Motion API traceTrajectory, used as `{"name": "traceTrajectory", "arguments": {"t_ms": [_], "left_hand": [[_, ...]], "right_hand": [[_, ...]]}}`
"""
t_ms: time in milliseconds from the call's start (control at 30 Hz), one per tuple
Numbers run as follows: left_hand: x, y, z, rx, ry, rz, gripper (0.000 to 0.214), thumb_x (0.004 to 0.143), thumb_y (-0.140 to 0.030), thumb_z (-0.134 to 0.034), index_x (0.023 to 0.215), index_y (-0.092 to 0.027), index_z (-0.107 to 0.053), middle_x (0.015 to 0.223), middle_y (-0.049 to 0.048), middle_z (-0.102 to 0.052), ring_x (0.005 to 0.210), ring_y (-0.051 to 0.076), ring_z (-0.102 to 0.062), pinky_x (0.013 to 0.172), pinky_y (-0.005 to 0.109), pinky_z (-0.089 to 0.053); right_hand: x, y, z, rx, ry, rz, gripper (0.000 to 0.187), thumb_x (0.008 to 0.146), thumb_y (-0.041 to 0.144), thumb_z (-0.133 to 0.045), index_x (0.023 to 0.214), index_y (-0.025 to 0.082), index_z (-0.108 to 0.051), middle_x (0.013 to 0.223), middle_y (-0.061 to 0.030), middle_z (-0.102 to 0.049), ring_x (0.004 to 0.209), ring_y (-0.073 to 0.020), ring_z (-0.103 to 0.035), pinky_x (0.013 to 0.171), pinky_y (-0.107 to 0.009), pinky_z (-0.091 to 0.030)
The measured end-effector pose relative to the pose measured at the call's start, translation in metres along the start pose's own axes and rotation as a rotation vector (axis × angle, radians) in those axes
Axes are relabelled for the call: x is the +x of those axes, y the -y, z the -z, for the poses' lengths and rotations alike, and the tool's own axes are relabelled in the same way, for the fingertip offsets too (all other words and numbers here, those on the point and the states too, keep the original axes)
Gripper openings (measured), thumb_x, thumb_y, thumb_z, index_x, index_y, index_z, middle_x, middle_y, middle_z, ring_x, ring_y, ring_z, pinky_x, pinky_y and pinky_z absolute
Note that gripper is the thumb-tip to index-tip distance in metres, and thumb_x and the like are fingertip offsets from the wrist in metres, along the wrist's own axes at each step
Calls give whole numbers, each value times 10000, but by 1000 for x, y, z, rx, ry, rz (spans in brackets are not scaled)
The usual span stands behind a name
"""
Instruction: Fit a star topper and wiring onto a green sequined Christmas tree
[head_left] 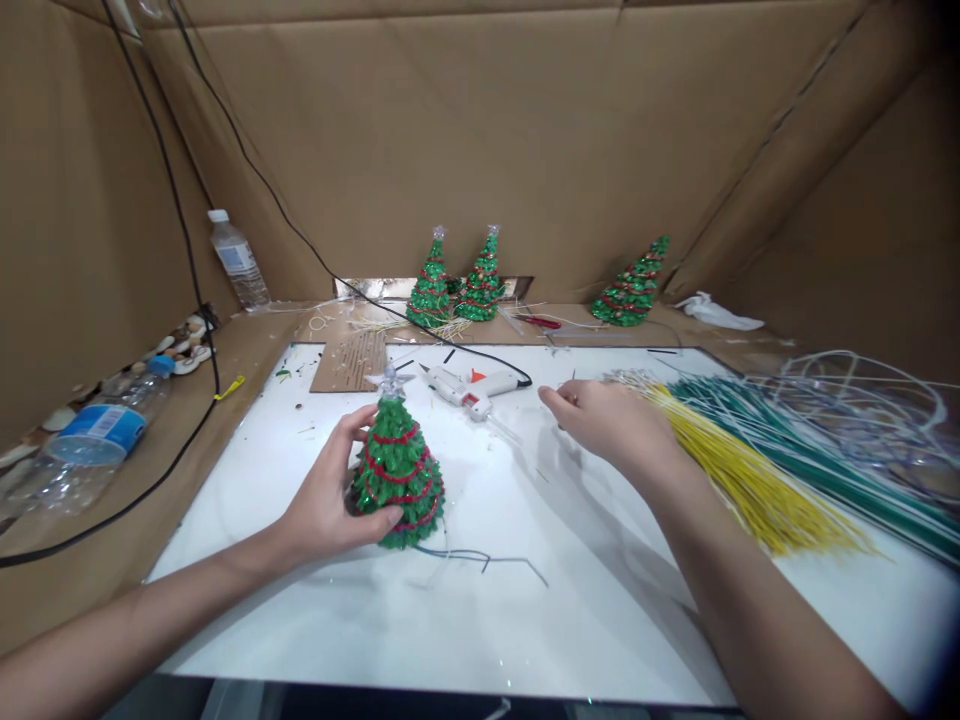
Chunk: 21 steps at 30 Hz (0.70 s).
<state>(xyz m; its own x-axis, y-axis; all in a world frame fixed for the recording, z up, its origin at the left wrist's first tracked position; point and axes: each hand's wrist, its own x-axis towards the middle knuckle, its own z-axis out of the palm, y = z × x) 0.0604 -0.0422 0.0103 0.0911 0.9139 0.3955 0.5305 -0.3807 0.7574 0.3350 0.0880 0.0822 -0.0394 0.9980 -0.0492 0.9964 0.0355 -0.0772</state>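
Note:
My left hand (326,495) is wrapped round a small green Christmas tree (399,475) with red garland and a clear star on top, which stands upright on the white board (525,620). Thin dark wires trail from the tree's base. My right hand (607,420) reaches out over the board, fingers pinched together near the ends of a bundle of yellow sticks (742,465); what they hold, if anything, is too small to name. A white glue gun (472,388) lies between the two hands, a little beyond them.
Three finished trees (480,280) stand at the back by the cardboard wall. Green and white wire bundles (825,440) lie at the right. A lying bottle (90,440) and a standing bottle (238,262) are at the left, and a black cable (180,440) crosses there.

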Motion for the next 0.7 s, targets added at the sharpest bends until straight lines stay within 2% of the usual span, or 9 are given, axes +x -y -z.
{"name": "traceTrajectory", "arguments": {"t_ms": [133,267,333,567,633,700], "left_hand": [[-2,-2,2,53,-31,-43,874,666,-435,-760,1390,-243,-311,1356,115,-409,1264,342,-420,1084,511,-363],[-2,-2,7,-74,93,-62,815,745,-385,-692,1414,-221,-257,1405,143,-401,1301,338,-428,1098,491,-372],[-2,0,8,-77,113,-38,807,765,-359,-683,1422,-218,-237,1404,157,-417,1287,338,-457,1087,492,-391],[-2,12,5,76,-76,104,930,622,-478,-816,1372,-267,-309,1341,114,-449,1265,360,-463,1073,545,-400],[-3,14,6,55,-59,91,973,605,-507,-815,1389,-266,-290,1379,126,-420,1295,380,-438,1105,577,-354],[-3,17,8,-15,23,92,973,665,-517,-766,1436,-269,-226,1439,138,-387,1351,388,-394,1142,601,-290]], "right_hand": [[2,-3,-3,-34,53,-9,475,894,439,-332,925,176,-727,1031,-179,-711,992,-354,-652,722,-393,-445],[5,-6,-6,-43,98,-7,469,891,429,-331,944,172,-720,1049,-171,-705,1005,-344,-650,740,-394,-452],[7,-7,-7,-43,111,-6,462,892,416,-332,981,171,-714,1080,-168,-700,1022,-332,-647,757,-392,-457],[11,-9,-13,-16,122,25,383,908,385,-395,963,173,-709,1121,-156,-697,1085,-283,-631,816,-349,-459],[13,-10,-15,0,118,45,359,933,408,-428,978,170,-694,1140,-141,-683,1074,-250,-629,851,-358,-468],[14,-11,-16,19,113,56,358,943,457,-475,1015,164,-668,1140,-112,-670,1046,-216,-625,891,-390,-477]]}}
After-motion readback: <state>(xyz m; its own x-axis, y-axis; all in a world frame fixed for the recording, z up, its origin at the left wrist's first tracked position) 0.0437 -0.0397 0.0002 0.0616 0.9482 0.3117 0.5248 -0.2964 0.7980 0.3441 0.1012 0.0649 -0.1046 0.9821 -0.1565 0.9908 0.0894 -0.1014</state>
